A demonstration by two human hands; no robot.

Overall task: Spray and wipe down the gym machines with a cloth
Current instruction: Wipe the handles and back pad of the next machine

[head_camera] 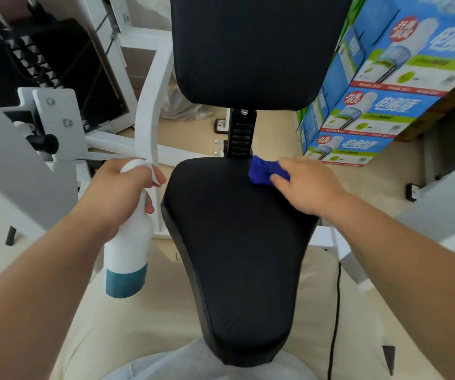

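Note:
A black padded seat (pixel 237 242) of a white-framed gym machine fills the middle of the view, with its black backrest (pixel 251 50) upright behind it. My right hand (pixel 305 185) presses a bunched blue cloth (pixel 262 174) onto the seat's far right corner, near the black seat post (pixel 241 135). My left hand (pixel 119 193) grips a white spray bottle (pixel 129 250) with a teal band at its base, held just left of the seat, a finger over the trigger head.
The white machine frame (pixel 152 116) and a black weight stack (pixel 34 64) stand at the left. Stacked blue and green printed cartons (pixel 379 86) sit at the right. A black cable (pixel 336 311) runs along the beige floor by the seat's right side.

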